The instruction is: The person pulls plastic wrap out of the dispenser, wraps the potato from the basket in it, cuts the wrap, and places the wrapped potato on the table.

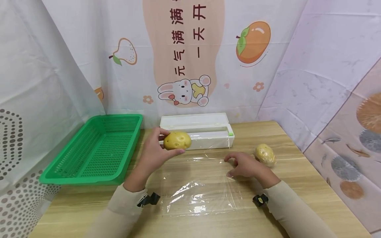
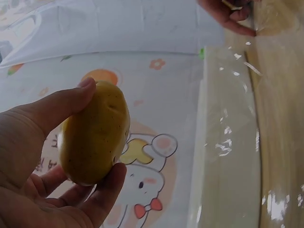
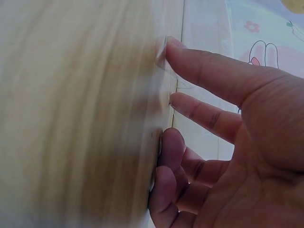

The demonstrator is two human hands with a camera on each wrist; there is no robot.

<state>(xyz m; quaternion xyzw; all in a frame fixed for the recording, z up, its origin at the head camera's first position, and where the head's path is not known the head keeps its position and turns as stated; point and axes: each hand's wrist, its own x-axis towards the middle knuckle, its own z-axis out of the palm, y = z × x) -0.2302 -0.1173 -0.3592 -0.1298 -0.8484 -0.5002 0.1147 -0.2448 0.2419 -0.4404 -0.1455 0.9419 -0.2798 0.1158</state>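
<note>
My left hand (image 1: 153,150) grips a yellow potato (image 1: 177,140) between thumb and fingers, raised in front of the white box. The left wrist view shows the bare potato (image 2: 97,135) close up, its skin dotted with small dark specks. A sheet of clear cling film (image 1: 193,195) is spread over the table between my arms, glossy with reflections. At the film's right edge is my right hand (image 1: 245,164). In the right wrist view its thumb (image 3: 204,66) touches the film, standing apart from the index finger. Behind that hand lies another potato (image 1: 265,154), with a shiny film covering.
A long white cling film box (image 1: 208,142) stands at the back with its lid up and a green piece (image 1: 230,134) at its right end. On the left is a green perforated basket (image 1: 104,152). Patterned curtains (image 1: 226,66) surround the wooden table (image 1: 303,198).
</note>
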